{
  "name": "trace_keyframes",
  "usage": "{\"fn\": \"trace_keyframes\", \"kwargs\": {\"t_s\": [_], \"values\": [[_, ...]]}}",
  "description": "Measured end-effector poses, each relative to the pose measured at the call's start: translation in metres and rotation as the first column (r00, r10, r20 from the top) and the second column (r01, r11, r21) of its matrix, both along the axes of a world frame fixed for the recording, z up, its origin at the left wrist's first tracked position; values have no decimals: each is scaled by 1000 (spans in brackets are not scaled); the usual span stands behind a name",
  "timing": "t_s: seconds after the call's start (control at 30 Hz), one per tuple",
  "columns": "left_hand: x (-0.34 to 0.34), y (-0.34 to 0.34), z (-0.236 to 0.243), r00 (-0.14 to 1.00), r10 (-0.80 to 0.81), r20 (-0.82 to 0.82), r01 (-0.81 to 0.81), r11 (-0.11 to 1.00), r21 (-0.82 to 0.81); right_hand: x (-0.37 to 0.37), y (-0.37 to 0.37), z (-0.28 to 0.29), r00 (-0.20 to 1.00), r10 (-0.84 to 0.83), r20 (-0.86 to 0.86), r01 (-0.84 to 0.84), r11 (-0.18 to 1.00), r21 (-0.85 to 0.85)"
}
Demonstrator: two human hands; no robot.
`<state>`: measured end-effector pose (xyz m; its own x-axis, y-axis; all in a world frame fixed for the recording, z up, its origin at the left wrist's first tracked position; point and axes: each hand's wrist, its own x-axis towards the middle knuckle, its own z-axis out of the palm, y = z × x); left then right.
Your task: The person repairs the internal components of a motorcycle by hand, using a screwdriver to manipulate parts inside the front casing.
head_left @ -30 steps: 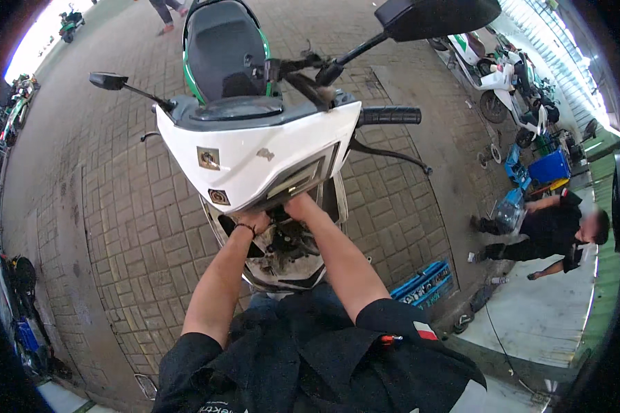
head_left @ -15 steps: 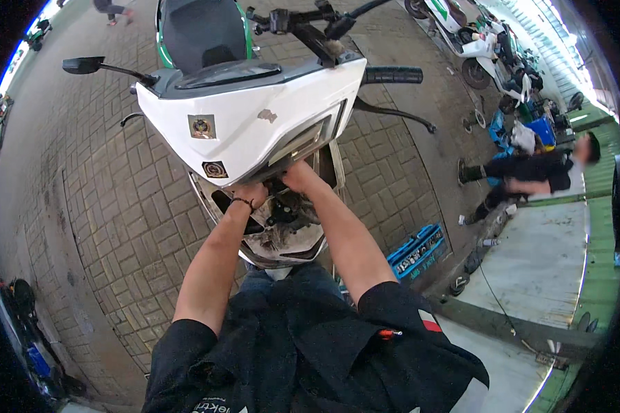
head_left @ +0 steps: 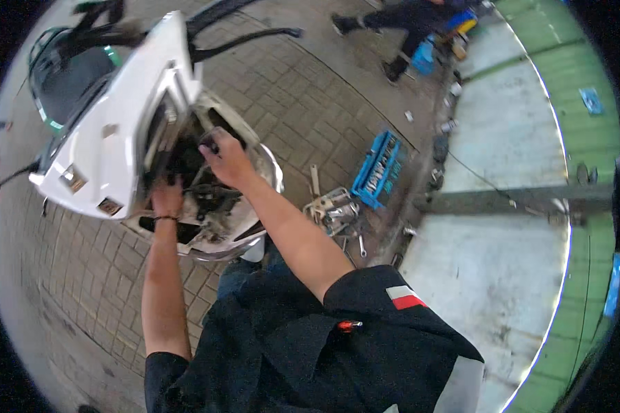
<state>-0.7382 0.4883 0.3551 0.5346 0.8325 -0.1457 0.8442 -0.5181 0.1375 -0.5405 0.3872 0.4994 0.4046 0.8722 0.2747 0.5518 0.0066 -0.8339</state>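
Note:
A white scooter point(head_left: 93, 148) stands before me, its front opened below the headlight so that dark inner parts point(head_left: 210, 199) show. My left hand point(head_left: 167, 197), with a dark bracelet at the wrist, reaches under the lower edge of the white front cowl. Its fingertips are lost in the shadow there. My right hand point(head_left: 226, 160) is above the right side of the opening. Its fingers are curled closed around something small and dark, too blurred to name.
To the right, a blue toolbox point(head_left: 377, 168) lies open with tools inside. Metal parts point(head_left: 333, 210) and a wrench point(head_left: 362, 246) lie on the paving beside it. Farther back is another person's dark-trousered leg point(head_left: 410, 45). White and green wall panels point(head_left: 489, 144) run along the right.
The view has swung to the right, so the scooter sits farther left and the toolbox nearer the middle. My right hand has drawn back from under the cowl, away from my left.

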Motion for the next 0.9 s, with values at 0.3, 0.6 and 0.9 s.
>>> {"fn": "trace_keyframes", "kwargs": {"t_s": [0.3, 0.6, 0.9], "values": [[21, -19, 44, 938, -92, -333, 90, 996, -21, 154, -331, -169, 679, -735, -8, 640, 597, -484], [-72, 16, 4, 958, -24, -287, 90, 971, 221, 126, -496, -264, 752, -637, -170, 30, 291, -956], [-99, 30, 15, 858, -90, -506, 274, 913, 303, 229, -486, -285, 728, -661, -184, 65, 334, -940]]}}
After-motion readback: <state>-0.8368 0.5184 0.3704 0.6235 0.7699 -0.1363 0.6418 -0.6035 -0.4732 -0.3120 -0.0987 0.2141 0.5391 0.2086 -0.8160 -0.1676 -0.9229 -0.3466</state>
